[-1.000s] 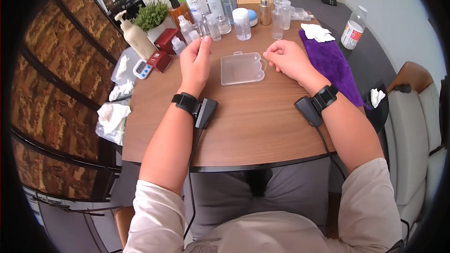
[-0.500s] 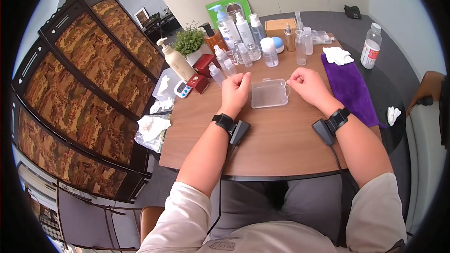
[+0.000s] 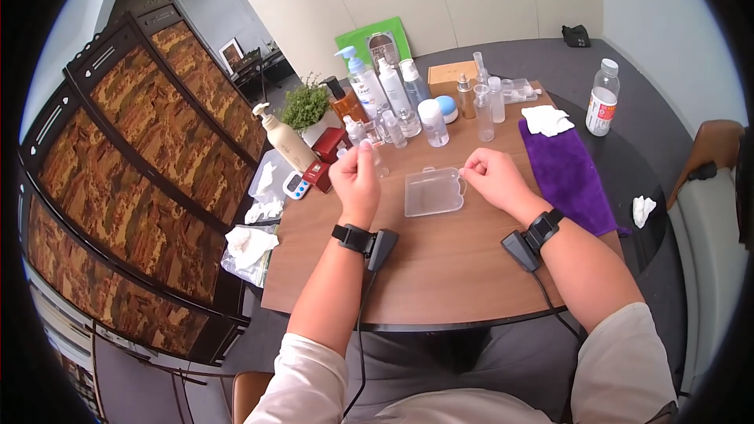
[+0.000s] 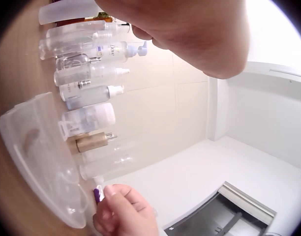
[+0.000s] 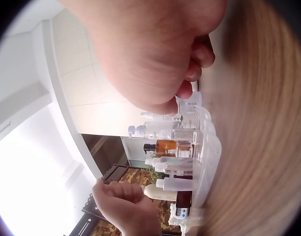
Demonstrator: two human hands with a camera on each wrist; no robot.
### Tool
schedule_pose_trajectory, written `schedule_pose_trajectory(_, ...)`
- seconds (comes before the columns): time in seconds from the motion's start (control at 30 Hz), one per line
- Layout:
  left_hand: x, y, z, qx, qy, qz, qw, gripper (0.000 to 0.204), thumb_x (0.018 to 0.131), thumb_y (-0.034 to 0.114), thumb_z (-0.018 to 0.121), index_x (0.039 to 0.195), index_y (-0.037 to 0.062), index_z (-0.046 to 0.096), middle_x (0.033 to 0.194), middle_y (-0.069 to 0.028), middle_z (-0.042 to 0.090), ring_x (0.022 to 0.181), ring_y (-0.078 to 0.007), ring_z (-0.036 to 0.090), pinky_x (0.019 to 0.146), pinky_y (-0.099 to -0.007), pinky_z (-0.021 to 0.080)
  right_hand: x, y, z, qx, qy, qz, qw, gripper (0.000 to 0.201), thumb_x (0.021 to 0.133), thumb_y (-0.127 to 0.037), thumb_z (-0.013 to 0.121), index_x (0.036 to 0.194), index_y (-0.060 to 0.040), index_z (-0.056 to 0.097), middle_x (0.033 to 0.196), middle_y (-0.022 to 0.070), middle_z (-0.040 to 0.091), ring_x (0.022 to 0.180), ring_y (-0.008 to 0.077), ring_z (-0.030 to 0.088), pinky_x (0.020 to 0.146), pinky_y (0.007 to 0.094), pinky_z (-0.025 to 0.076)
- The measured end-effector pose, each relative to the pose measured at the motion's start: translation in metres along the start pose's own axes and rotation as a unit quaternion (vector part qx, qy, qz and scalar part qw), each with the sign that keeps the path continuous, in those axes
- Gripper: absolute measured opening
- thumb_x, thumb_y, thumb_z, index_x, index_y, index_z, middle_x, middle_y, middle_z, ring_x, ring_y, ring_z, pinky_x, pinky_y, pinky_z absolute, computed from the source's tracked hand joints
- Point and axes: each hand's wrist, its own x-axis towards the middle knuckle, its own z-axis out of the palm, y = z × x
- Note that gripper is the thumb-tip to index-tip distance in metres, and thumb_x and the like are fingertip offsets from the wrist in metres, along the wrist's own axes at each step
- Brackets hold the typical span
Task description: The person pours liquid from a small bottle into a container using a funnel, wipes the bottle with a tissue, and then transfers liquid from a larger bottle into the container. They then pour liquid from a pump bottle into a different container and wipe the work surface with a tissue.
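Observation:
A clear plastic case [image 3: 434, 192] lies flat on the wooden table. To its left, my left hand [image 3: 357, 188] is raised with curled fingers and the thumb pointing up, holding nothing visible. My right hand [image 3: 496, 180] is at the case's upper right corner, fingers curled and thumb near the index finger; whether it touches the case's edge I cannot tell. In the left wrist view the right hand [image 4: 126, 211] appears beyond the case [image 4: 42, 152]. The right wrist view shows the left hand [image 5: 128, 206] with folded fingers, past the case [image 5: 207, 157].
Several bottles, including a white pump bottle [image 3: 365, 86], stand at the back with a potted plant [image 3: 306, 108] and red boxes [image 3: 317, 176]. A white timer [image 3: 296, 185] is at left. On the right are a purple cloth [image 3: 565, 173], tissues [image 3: 547, 120] and a labelled bottle [image 3: 602, 102].
The head view has shifted, first bringing more of the left-hand screen into sight, then placing the table lower. Both hands keep nearly the same curled pose beside the case, which shows no clear movement on the table.

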Motion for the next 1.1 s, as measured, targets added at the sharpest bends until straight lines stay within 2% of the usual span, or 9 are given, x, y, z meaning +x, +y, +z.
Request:
schedule_pose_trajectory(0.23,0.095,0.027,-0.020,0.073,0.096,0.106,0.987,0.051,0.109,0.020,0.060,0.064,0.0117,0.039,0.064,0.0094,0.035,0.060,-0.0036,0.028,0.054,-0.0287,0.020,-0.002,-0.008,-0.003,0.015,-0.021,0.018,1.000,0.018,0.094,-0.017,0.077,0.094,0.0003,0.072,0.070,0.0079,0.070,0.062,0.0156,0.062,0.060,0.0344,0.049)
schedule_pose_trajectory(0.37,0.172,0.036,-0.031,0.244,-0.016,0.149,0.958,0.049,0.106,0.026,0.064,0.069,0.0000,0.046,0.060,0.0001,0.038,0.060,-0.0103,0.033,0.054,-0.0343,0.030,0.000,-0.004,0.001,0.023,-0.012,0.016,1.000,0.018,0.094,-0.017,0.077,0.094,0.0003,0.072,0.071,0.0085,0.071,0.063,0.0169,0.064,0.061,0.0349,0.050)
schedule_pose_trajectory(0.47,0.212,0.037,-0.029,0.431,-0.112,0.104,0.889,0.048,0.102,0.036,0.066,0.078,-0.0047,0.061,0.062,-0.0164,0.054,0.056,-0.0257,0.048,0.059,-0.0406,0.044,-0.002,-0.005,-0.001,0.033,-0.017,0.013,0.999,0.018,0.094,-0.017,0.076,0.094,-0.0001,0.072,0.072,0.0093,0.072,0.064,0.0191,0.066,0.061,0.0359,0.051)
schedule_pose_trajectory(0.57,0.233,0.025,-0.023,0.593,-0.226,0.119,0.764,0.030,0.099,0.034,0.070,0.102,0.0048,0.070,0.100,-0.0141,0.072,0.092,-0.0340,0.070,0.081,-0.0449,0.056,-0.001,-0.006,0.000,0.035,-0.020,0.021,0.999,0.018,0.093,-0.018,0.076,0.094,-0.0002,0.072,0.074,0.0103,0.073,0.066,0.0211,0.068,0.062,0.0369,0.052)
schedule_pose_trajectory(0.6,0.239,0.020,-0.022,0.591,-0.228,0.119,0.765,0.030,0.099,0.034,0.070,0.102,0.0048,0.070,0.100,-0.0141,0.072,0.092,-0.0340,0.070,0.081,-0.0449,0.056,0.000,-0.003,0.001,0.037,-0.019,0.015,0.999,0.018,0.093,-0.018,0.076,0.095,-0.0002,0.073,0.074,0.0104,0.073,0.066,0.0214,0.068,0.062,0.0372,0.052)
schedule_pose_trajectory(0.67,0.246,0.008,-0.019,0.658,-0.322,0.198,0.651,0.041,0.096,0.034,0.074,0.131,0.0155,0.065,0.132,-0.0109,0.066,0.122,-0.0309,0.064,0.102,-0.0457,0.053,0.000,-0.002,0.002,0.039,-0.016,0.014,0.999,0.018,0.093,-0.018,0.076,0.095,-0.0002,0.073,0.074,0.0105,0.073,0.066,0.0216,0.068,0.062,0.0375,0.052)
schedule_pose_trajectory(0.8,0.252,-0.021,-0.010,0.701,-0.319,0.179,0.613,0.079,0.093,0.037,0.078,0.162,0.0281,0.040,0.155,-0.0097,0.053,0.145,-0.0313,0.049,0.118,-0.0498,0.041,-0.001,-0.005,0.000,0.038,-0.017,0.013,0.999,0.018,0.093,-0.018,0.076,0.095,-0.0003,0.073,0.076,0.0117,0.074,0.068,0.0244,0.070,0.064,0.0388,0.054)
schedule_pose_trajectory(0.97,0.259,-0.028,0.017,0.720,-0.328,0.116,0.601,0.085,0.093,0.040,0.077,0.166,0.0336,0.034,0.160,-0.0071,0.053,0.154,-0.0335,0.039,0.121,-0.0562,0.032,0.001,-0.004,-0.001,0.038,-0.011,0.012,0.999,0.017,0.093,-0.017,0.075,0.095,-0.0005,0.073,0.079,0.0135,0.076,0.072,0.0274,0.073,0.066,0.0397,0.056)
schedule_pose_trajectory(1.1,0.263,-0.031,0.027,0.734,-0.347,0.059,0.581,0.075,0.093,0.039,0.078,0.160,0.0320,0.046,0.140,-0.0066,0.070,0.153,-0.0370,0.039,0.122,-0.0595,0.021,0.001,-0.006,-0.004,0.042,-0.012,0.021,0.999,0.017,0.093,-0.017,0.075,0.094,-0.0009,0.073,0.079,0.0137,0.076,0.071,0.0282,0.073,0.066,0.0400,0.056)
